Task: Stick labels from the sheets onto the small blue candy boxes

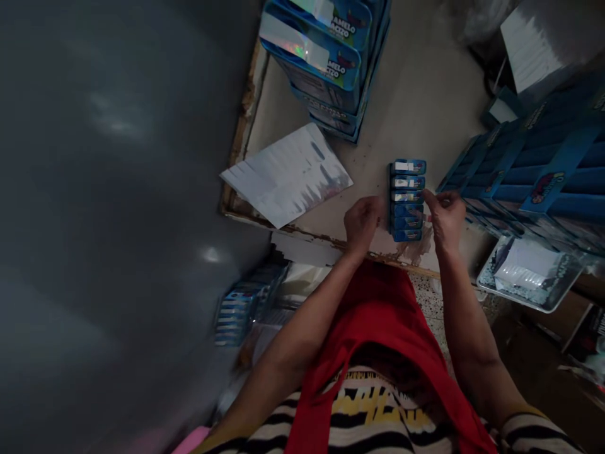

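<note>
A row of several small blue boxes (408, 222) stands on the worn table in front of me. Shiny silver stickers (404, 182) lie across the three boxes at its far end; the nearer ones show plain blue tops. To the left of the row, my left hand (363, 222) is curled closed and slightly blurred; its fingertips hide whatever it may hold. My right hand (447, 217) is at the right side, thumb and forefinger pinched by the end of the third stickered box. Anything between those fingers is too small to make out.
A sheet of stickers (293, 173) lies at the table's left edge. Behind it rises a stack of larger blue boxes (326, 69). More blue cartons (534, 170) are stacked on the right, above a clear tray (543, 299) of papers. A grey surface (118, 221) fills the left.
</note>
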`<state>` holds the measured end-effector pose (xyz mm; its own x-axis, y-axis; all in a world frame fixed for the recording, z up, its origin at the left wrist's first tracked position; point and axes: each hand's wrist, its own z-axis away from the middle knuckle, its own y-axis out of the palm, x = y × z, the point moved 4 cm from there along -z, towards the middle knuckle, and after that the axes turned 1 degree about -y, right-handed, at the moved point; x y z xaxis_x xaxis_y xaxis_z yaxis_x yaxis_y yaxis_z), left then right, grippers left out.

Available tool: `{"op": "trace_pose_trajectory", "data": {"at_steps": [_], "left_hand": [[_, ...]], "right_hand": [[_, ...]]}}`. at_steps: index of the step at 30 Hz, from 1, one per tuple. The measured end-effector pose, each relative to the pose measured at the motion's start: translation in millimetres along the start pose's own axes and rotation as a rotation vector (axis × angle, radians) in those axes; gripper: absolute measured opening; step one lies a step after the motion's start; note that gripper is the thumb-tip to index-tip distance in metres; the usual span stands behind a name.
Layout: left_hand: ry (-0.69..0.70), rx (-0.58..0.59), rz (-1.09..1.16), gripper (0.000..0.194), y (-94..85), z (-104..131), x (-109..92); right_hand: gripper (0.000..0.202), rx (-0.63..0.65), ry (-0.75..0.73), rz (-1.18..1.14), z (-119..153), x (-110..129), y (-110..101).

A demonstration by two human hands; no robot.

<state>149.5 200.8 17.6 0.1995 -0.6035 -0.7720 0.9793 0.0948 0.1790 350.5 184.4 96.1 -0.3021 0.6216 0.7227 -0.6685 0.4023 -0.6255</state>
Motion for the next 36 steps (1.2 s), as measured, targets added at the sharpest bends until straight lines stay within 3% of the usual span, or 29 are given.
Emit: {"op": "trace_pose_trajectory", "data": {"at_steps": [3, 5, 10, 13, 15, 21, 24, 32, 36], "left_hand": [[-0.206, 0.249, 0.025, 0.058, 10.8, 17.5, -0.9], [-0.26, 0.296, 0.037, 0.061, 15.8, 22.0, 0.8], [-0.208, 0.209, -0.004, 0.049, 5.5, 19.2, 5.3], [-0.197, 0.185, -0.066, 0.043, -5.2, 15.1, 7.1], [-0.195, 0.16, -0.117, 0.038, -8.7, 9.9, 8.0], [-0.191, 0.089, -0.178, 0.031, -1.8, -8.4, 9.8], [-0.202, 0.07, -0.182, 0.027, -0.5, -11.7, 11.3], [-0.2, 0.071, -0.177, 0.025, -3.5, -19.5, 28.4], [-0.214, 0.108, -0.123, 0.023, 7.4, -31.7, 50.8]], "right_hand": [[0.052, 0.015, -0.002, -0.046, 9.6, 5.9, 8.8], [0.051, 0.019, -0.005, -0.054, 14.5, 6.2, 15.7], [0.046, 0.107, 0.054, -0.061, 21.9, -9.1, 19.8], [0.055, 0.249, 0.119, -0.15, 23.6, -26.0, 17.0], [0.057, 0.27, 0.137, -0.172, 23.4, -33.4, 14.3], [0.035, 0.056, -0.026, 0.133, 16.3, -24.7, 16.9], [0.03, 0.031, -0.069, 0.221, 14.5, -21.5, 24.1], [0.027, 0.081, -0.099, 0.255, 11.5, -32.0, 33.6], [0.039, -0.072, -0.168, 0.291, 3.1, -47.7, 26.5]]}}
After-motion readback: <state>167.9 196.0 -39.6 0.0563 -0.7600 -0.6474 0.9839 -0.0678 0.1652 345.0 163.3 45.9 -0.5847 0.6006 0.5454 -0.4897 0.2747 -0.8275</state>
